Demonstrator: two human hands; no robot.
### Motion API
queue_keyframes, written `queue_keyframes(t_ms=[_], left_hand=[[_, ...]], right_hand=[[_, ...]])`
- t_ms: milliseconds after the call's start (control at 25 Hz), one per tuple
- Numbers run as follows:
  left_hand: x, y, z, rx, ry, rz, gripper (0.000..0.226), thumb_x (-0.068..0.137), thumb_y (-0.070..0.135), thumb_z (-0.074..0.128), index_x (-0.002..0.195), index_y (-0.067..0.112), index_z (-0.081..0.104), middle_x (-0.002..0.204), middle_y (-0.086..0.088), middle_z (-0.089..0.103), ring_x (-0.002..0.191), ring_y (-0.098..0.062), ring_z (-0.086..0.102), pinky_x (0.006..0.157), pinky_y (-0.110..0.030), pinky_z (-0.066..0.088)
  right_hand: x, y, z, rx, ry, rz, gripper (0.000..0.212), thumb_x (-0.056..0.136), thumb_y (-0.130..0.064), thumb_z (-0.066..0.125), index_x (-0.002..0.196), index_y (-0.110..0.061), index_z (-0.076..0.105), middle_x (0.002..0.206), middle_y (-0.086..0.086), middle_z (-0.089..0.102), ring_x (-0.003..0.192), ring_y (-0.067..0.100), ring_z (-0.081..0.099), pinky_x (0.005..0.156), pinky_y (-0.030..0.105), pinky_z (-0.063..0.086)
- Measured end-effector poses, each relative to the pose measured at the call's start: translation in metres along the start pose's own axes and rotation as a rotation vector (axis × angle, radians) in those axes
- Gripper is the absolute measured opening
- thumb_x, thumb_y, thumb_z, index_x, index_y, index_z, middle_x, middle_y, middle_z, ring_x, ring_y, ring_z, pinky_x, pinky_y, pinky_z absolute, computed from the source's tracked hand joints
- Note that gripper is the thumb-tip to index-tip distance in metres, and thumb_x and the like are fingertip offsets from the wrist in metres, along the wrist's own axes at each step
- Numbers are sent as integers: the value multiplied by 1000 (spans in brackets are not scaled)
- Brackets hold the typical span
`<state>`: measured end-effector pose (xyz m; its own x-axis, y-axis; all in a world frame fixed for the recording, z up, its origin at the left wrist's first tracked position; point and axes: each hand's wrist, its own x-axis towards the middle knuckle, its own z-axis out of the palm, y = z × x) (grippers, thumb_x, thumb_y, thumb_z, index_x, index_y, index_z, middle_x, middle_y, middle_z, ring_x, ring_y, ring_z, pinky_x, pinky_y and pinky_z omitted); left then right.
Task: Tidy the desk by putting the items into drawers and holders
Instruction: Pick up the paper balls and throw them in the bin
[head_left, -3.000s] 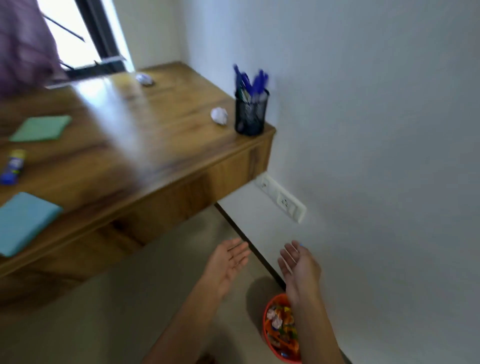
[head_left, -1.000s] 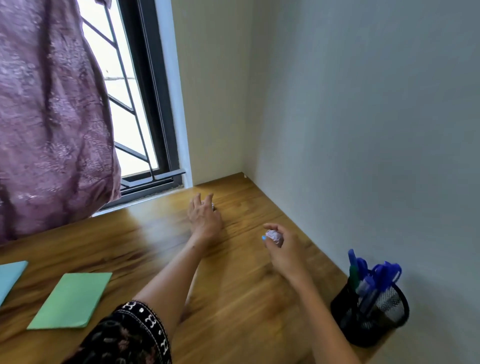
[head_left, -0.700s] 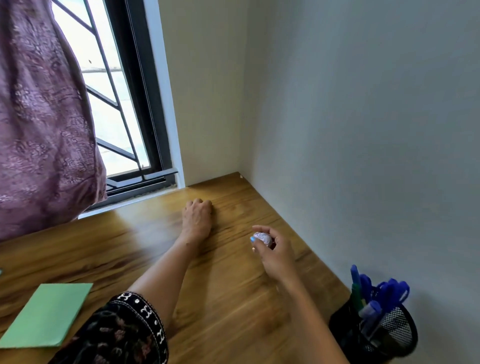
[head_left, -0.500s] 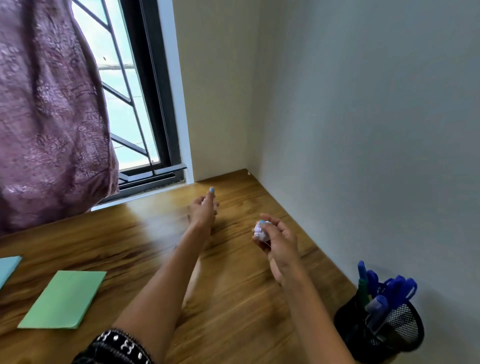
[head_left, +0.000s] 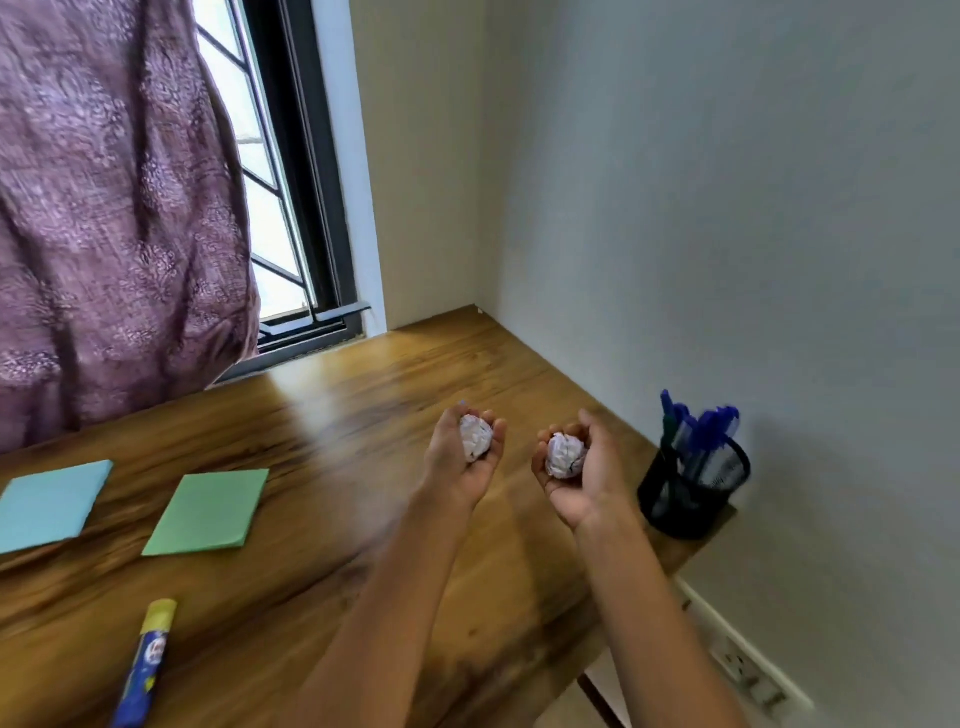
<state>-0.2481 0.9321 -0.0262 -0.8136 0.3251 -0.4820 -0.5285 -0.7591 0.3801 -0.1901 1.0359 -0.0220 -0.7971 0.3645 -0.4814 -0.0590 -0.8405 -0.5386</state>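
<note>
Head view. Left hand (head_left: 464, 457) cups one crumpled paper ball (head_left: 476, 437); right hand (head_left: 582, 475) cups another paper wad (head_left: 565, 455), both palm-up above the bench (head_left: 311, 519). Right hand lies nearer the mesh pen holder (head_left: 693, 486), just beside it.

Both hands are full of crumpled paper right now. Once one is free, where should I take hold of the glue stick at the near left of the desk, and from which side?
Grip the glue stick across its blue barrel near the middle, coming straight down from above. It lies flat on the desk, yellow cap pointing away, with bare wood along both long sides for fingers. The left hand is likely nearer.
</note>
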Motion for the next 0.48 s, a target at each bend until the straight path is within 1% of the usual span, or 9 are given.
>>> queue_keyframes(t_ms=[120, 240, 400, 480], left_hand=[[-37, -23, -19, 5, -8, -44, 26, 92, 17, 53, 68, 9, 47, 62, -3, 48, 57, -12, 50, 46, -18, 52], [-68, -52, -39, 78, -13, -132, 31, 92, 22, 53, 65, 10, 46, 59, -3, 47, 49, -12, 50, 40, -15, 47], [-111, -103, -60, 196, -4, -261, 35, 93, 24, 51, 61, 11, 44, 58, -3, 47, 47, -13, 48, 35, -12, 41], [-130, -131, -69, 250, -8, -317, 35, 94, 24, 50, 62, 11, 44, 59, -3, 46, 53, -13, 46, 35, -12, 40]], right_hand=[[-41, 2, -28, 61, 22, -37, 36, 93, -31, 50, 60, -17, 42, 46, -3, 51, 41, 10, 52, 39, 14, 40], [-80, 8, -67, 98, 62, -94, 40, 93, -32, 47, 57, -18, 39, 42, -5, 46, 36, 8, 47, 37, 13, 34], [-132, 11, -128, 150, 160, -145, 44, 95, -32, 42, 55, -18, 35, 40, -4, 41, 32, 8, 40, 35, 12, 29], [-155, 9, -158, 175, 237, -165, 43, 95, -31, 42, 55, -18, 34, 39, -4, 40, 31, 9, 39, 35, 12, 27]])
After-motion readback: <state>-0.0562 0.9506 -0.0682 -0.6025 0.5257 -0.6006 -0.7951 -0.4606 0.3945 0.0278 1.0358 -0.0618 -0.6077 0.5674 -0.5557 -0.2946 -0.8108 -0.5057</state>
